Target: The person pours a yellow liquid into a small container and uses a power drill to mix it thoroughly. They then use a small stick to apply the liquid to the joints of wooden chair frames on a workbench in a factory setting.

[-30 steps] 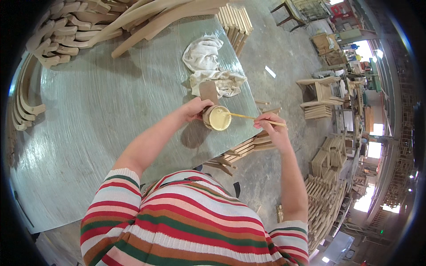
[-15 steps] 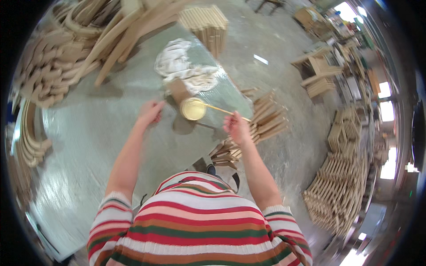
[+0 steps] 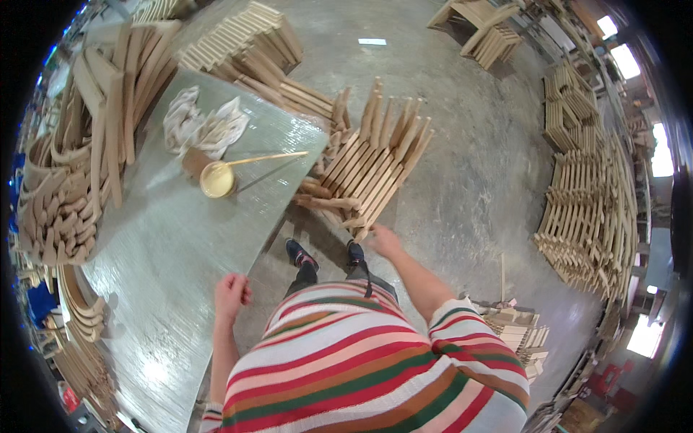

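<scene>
My left hand [image 3: 232, 292] hangs near the table's edge, its fingers curled in and nothing visible in them. Lower right of the table, my right hand [image 3: 385, 241] reaches to the near end of a stack of slatted wooden frames [image 3: 361, 173] with upright legs. Its fingertips are beside a wooden end; whether they grip it I cannot tell. A round container of pale yellow paste [image 3: 217, 180] stands on the table, with a thin wooden-handled tool [image 3: 267, 157] lying across its rim, its handle pointing right. Beside it are a brown block [image 3: 195, 163] and crumpled white cloth [image 3: 209, 126].
The plastic-covered table [image 3: 159, 267] extends along my left. Curved wooden parts [image 3: 61, 209] and long pieces [image 3: 108, 108] are heaped on its far left. More wooden frames [image 3: 249, 36] stand behind it; tall stacks [image 3: 592, 209] line the right across the concrete floor [image 3: 476, 159].
My right hand has let go of the tool, which now rests on the container, and has moved to the wooden frames. My left hand has drawn back toward me. The view has turned right.
</scene>
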Action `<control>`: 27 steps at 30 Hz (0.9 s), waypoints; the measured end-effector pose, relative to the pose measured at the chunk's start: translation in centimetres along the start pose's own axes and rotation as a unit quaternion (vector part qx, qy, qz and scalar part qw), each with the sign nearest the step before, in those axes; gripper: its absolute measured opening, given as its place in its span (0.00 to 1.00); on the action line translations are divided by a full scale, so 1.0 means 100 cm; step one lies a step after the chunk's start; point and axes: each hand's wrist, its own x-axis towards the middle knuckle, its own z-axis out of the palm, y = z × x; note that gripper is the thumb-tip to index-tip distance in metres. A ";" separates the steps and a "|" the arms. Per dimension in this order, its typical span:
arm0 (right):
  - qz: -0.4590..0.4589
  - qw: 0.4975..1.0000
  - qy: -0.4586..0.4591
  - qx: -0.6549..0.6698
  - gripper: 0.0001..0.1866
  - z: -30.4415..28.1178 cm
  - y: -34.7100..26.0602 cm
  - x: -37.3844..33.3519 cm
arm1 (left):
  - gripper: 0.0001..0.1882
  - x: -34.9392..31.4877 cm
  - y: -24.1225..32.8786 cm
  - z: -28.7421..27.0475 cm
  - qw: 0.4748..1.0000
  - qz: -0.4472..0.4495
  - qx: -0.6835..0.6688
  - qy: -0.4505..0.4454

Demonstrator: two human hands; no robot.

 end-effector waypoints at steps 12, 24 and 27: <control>-0.045 0.997 0.054 0.029 0.14 -0.012 0.026 0.025 | 0.13 -0.108 -0.042 0.111 0.990 -0.027 0.128 -0.050; -0.198 0.802 0.198 0.528 0.10 -0.350 0.014 -0.083 | 0.13 -0.156 -0.111 0.101 0.970 0.170 0.167 0.052; -0.328 0.836 0.093 0.429 0.11 -0.348 -0.081 -0.210 | 0.12 -0.172 -0.136 0.097 0.958 0.217 0.170 0.080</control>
